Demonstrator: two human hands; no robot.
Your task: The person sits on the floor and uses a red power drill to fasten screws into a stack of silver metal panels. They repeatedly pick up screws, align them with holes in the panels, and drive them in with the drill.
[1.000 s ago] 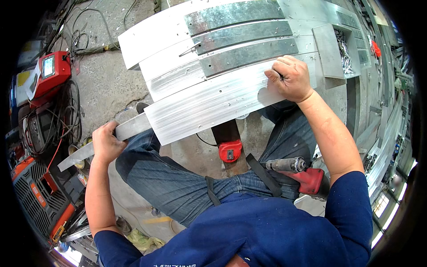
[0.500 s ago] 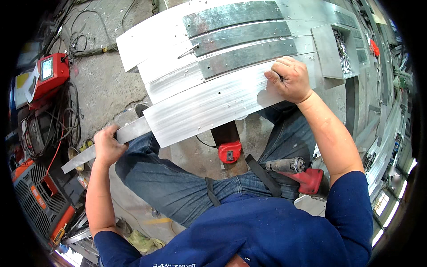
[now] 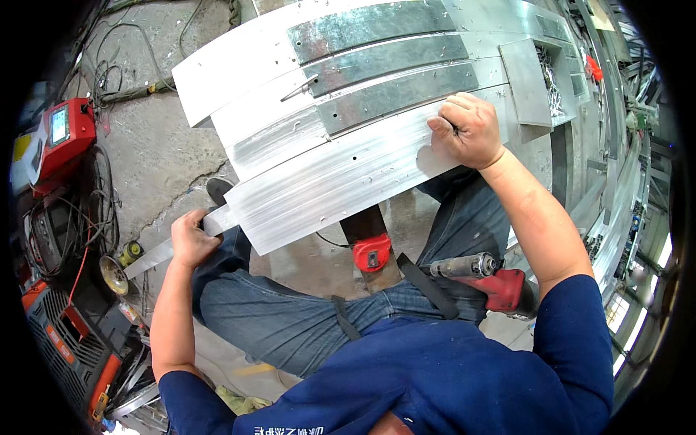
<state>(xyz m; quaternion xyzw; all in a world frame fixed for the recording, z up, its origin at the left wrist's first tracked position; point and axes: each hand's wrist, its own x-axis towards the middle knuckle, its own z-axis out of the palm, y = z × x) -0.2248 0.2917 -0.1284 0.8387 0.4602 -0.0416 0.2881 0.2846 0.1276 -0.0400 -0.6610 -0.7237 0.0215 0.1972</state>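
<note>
My left hand (image 3: 193,239) grips a flat metal strip (image 3: 156,255). The strip's far end disappears beneath the left edge of a long silver metal plate (image 3: 319,196), which lies across the near side of the stack in front of me. On that plate's right part rests my right hand (image 3: 467,130), closed with fingers curled in; whether anything is inside is hidden. Beyond it lie overlapping plates with three dark grey strips (image 3: 395,94) on top. A thin metal pin-like piece (image 3: 299,88) sits near their left ends. Small shavings dot the surfaces.
An open metal box (image 3: 527,87) of small metal pieces stands right. A red cordless drill (image 3: 500,286) lies by my right thigh; a red tape measure (image 3: 373,252) is between my legs. Left are an angle grinder (image 3: 116,272), cables, a red device (image 3: 65,141) and an orange-black machine (image 3: 69,337).
My left hand has moved closer to the near plate, and the strip has slid farther beneath it. My right hand stays on the plate. The view has shifted slightly.
</note>
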